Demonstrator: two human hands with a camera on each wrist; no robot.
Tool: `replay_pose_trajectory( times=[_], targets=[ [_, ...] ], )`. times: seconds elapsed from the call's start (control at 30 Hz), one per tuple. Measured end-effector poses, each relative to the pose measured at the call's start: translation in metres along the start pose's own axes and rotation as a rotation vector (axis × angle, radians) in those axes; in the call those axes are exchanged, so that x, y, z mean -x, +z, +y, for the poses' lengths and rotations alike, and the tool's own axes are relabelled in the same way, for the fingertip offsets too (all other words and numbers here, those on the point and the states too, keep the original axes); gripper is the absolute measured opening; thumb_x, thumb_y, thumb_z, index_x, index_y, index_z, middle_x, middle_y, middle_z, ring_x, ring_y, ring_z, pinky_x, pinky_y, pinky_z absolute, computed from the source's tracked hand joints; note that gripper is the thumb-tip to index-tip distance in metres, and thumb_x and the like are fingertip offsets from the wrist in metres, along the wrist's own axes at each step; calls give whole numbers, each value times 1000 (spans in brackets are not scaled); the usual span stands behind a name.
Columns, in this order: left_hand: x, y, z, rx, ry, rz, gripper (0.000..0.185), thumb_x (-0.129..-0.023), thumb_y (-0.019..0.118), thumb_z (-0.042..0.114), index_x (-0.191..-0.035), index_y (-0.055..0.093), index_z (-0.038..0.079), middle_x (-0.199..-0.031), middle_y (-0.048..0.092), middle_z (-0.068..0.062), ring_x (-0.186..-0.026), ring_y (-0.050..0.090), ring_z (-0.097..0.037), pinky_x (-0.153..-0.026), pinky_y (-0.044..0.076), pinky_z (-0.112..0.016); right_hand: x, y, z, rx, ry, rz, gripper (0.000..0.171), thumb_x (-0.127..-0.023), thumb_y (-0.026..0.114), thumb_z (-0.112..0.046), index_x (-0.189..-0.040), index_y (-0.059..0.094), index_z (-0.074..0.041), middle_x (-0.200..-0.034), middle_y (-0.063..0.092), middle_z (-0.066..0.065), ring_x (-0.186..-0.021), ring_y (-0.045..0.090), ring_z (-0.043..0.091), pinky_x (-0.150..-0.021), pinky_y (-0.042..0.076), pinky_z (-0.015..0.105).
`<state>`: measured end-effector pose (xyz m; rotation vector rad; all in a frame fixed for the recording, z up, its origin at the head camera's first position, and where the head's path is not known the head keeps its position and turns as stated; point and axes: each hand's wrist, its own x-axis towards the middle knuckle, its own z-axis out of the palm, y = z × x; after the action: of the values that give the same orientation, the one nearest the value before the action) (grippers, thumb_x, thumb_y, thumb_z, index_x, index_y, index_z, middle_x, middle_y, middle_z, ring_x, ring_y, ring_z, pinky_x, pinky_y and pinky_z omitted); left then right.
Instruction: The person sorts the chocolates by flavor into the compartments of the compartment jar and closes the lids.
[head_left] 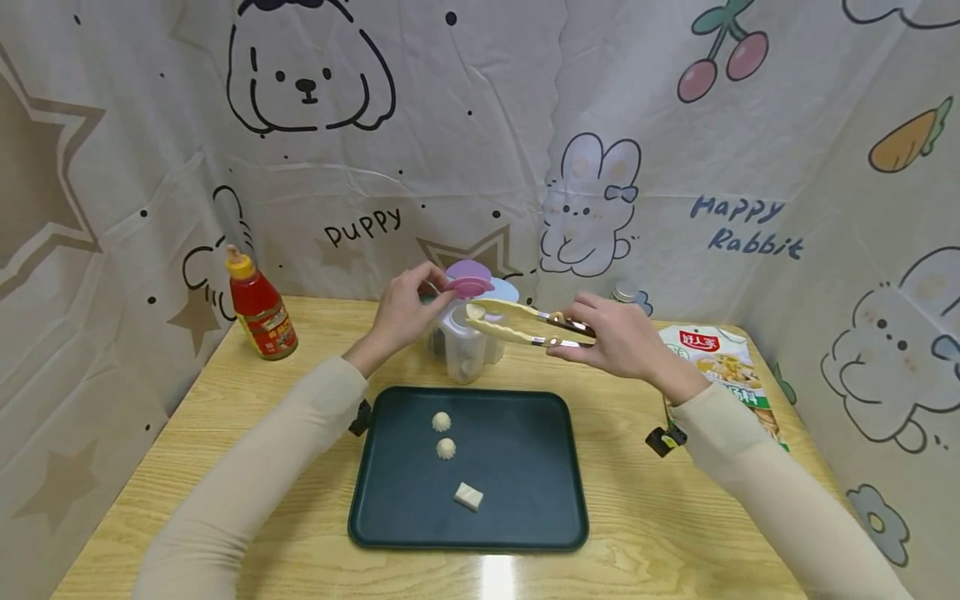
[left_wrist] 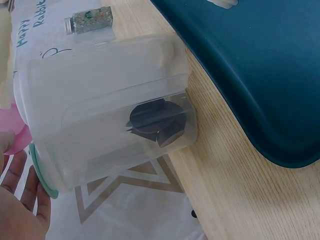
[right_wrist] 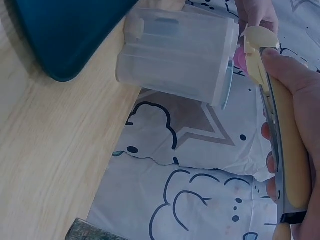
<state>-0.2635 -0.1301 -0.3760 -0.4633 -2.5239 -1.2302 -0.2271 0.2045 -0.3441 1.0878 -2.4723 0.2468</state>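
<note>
A clear plastic container with several coloured lids stands behind the tray. My left hand pinches its raised pink lid; fingers of that hand lie by the green lid in the left wrist view. My right hand grips yellow tongs by their dark handles. Between the tong tips, over the container's opening, is a small white piece. Dark pieces lie in one compartment, and a pale piece shows near the bottom of another.
On the dark green tray are two small swirled white pieces and a white block. A red sauce bottle stands at left, a food packet lies at right. Behind my right hand is a seasoning jar.
</note>
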Motion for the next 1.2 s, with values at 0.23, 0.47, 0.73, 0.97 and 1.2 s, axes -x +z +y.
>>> replay_pose_trajectory(
  times=[0.23, 0.47, 0.73, 0.97, 1.2],
  targets=[
    [1, 1, 1, 6, -2, -2, 21, -99, 76, 22, -110, 66, 7, -110, 71, -15, -106, 66, -33, -99, 56, -53, -7, 4, 2, -1, 13, -19, 44, -81, 86, -53, -101, 74, -15, -88, 65, 0, -57, 48, 10, -50, 30, 25],
    [1, 2, 1, 0, -2, -4, 21, -100, 75, 21, -112, 66, 6, -112, 71, -15, -106, 66, -33, -99, 57, -54, -9, 4, 3, -3, 32, -52, 45, -82, 86, -52, -104, 74, -15, -90, 66, 0, -58, 49, 10, -50, 30, 24],
    [1, 0, 3, 14, 5, -5, 22, -99, 76, 20, -110, 66, 5, -110, 71, -16, -108, 67, -39, -99, 57, -53, -10, -1, 3, 0, 75, -100, 47, -81, 86, -52, -107, 74, -14, -92, 64, -1, -59, 49, 11, -52, 32, 26],
    [-1, 1, 1, 4, 8, -5, 22, -99, 76, 21, -110, 66, 6, -110, 71, -15, -105, 67, -34, -96, 57, -48, 5, -13, 0, 30, 54, -101, 47, -81, 85, -54, -102, 72, -14, -88, 61, 1, -59, 42, 9, -51, 29, 24],
    [-2, 0, -1, 12, 6, 1, 21, -98, 77, 19, -110, 66, 5, -110, 72, -16, -107, 68, -39, -96, 57, -48, 32, -23, -10, 42, -4, -115, 44, -80, 87, -53, -97, 69, -16, -84, 58, -3, -59, 39, 4, -51, 27, 19]
  ],
)
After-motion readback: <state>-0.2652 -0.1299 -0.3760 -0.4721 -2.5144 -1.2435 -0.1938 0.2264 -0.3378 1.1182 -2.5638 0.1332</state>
